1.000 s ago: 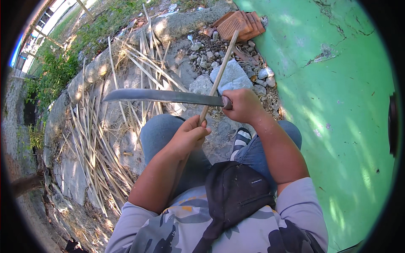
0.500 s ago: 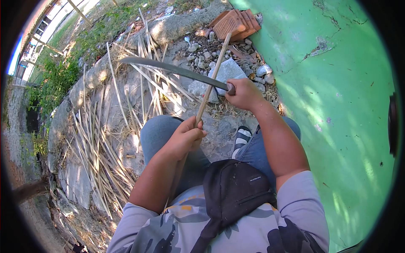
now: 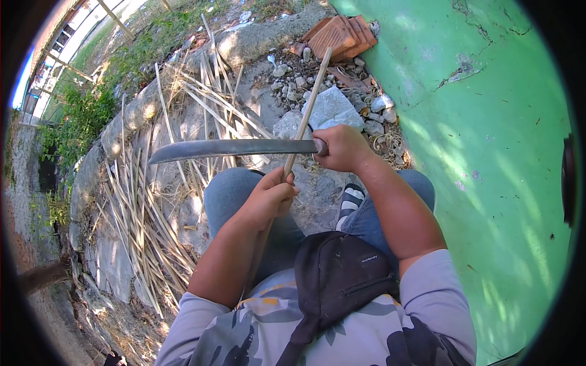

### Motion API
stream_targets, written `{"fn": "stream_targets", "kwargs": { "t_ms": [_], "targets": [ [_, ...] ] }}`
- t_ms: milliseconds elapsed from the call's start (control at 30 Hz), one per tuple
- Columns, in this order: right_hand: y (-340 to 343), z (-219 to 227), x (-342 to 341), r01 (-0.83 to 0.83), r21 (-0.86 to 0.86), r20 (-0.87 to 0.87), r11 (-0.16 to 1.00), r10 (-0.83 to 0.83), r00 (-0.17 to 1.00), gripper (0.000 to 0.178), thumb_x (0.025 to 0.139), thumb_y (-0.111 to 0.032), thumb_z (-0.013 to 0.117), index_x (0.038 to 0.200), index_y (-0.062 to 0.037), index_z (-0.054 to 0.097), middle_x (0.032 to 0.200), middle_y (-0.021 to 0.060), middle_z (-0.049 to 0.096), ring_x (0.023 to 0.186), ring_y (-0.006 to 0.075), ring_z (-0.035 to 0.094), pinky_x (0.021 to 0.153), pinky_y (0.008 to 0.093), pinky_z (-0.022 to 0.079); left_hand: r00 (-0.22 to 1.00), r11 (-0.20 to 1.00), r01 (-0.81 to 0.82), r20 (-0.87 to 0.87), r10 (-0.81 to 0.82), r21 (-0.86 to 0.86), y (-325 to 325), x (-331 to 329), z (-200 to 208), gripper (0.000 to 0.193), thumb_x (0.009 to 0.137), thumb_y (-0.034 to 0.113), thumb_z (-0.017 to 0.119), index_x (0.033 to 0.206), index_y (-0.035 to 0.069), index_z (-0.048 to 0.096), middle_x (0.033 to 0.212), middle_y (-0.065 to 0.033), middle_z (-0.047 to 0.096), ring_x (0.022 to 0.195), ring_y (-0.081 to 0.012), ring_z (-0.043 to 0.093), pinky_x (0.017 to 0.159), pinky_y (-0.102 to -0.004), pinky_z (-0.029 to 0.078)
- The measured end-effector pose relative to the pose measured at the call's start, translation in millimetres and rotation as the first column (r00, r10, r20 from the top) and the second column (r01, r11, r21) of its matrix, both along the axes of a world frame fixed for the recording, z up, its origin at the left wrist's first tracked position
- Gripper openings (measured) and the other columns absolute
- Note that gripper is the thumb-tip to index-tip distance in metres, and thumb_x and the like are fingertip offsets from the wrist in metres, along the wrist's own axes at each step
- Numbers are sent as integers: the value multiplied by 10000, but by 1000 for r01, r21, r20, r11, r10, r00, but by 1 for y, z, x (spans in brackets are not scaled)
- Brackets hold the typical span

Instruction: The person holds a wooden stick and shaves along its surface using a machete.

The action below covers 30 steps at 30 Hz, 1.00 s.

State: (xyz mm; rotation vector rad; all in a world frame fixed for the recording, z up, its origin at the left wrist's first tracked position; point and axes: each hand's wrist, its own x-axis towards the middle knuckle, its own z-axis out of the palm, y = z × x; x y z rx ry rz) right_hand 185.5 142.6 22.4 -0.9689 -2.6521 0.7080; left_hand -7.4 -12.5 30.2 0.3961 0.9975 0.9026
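Observation:
My left hand [image 3: 268, 194] is closed round a long, pale wooden strip [image 3: 315, 91], which slants up and away from me past my left knee. In my right hand [image 3: 343, 148] is the handle of a machete [image 3: 229, 147]. Its long, dark, slightly curved blade points left and crosses over the strip, a little beyond my left hand. Whether the edge touches the strip I cannot tell. The strip's near end runs back under my left forearm and is partly hidden.
Many similar pale strips [image 3: 143, 226] lie heaped on the ground to my left. Ahead are a white stone block [image 3: 334, 108], rubble and stacked orange roof tiles [image 3: 342, 38]. A cracked green floor [image 3: 482, 183] spreads on the right. A black bag [image 3: 339, 277] rests on my lap.
My right hand has drawn the machete nearer to me along the strip, and the blade has swung from slanting to almost level. My left hand stays in place on the strip.

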Motion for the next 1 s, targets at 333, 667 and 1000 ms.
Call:
{"fn": "stream_targets", "kwargs": {
  "t_ms": [333, 667, 1000],
  "targets": [
    [-2, -3, 4, 74, -21, -63, 997, -76, 995, 177, 721, -246, 708, 837, -117, 671, 729, 134, 679, 748, 384, 676, 669, 495, 538, 1000, 1000, 3, -15, -3, -2, -1, -1, 4, 180, 891, 42, 589, 926, 144, 444, 670, 58, 409, 482, -36, 316, 435, -244, 212],
    [-9, -5, -7, -19, -4, -3, 1000, 19, 1000, 155, 727, -259, 706, 774, -122, 651, 707, 144, 672, 717, 380, 676, 652, 490, 537, 995, 1000, 4, -101, -3, 6, 1, 3, 1, 183, 886, 56, 583, 957, 136, 434, 687, 46, 417, 488, -38, 322, 446, -242, 236],
    [-6, -1, 0, 22, 6, 10, 1000, -22, 1000, 174, 710, -245, 725, 814, -118, 668, 735, 145, 672, 742, 379, 673, 661, 488, 531, 994, 1000, 2, -106, -2, 1, 1, 4, 3, 174, 894, 58, 580, 951, 137, 436, 690, 57, 417, 486, -33, 316, 447, -233, 226]
  ]
}}
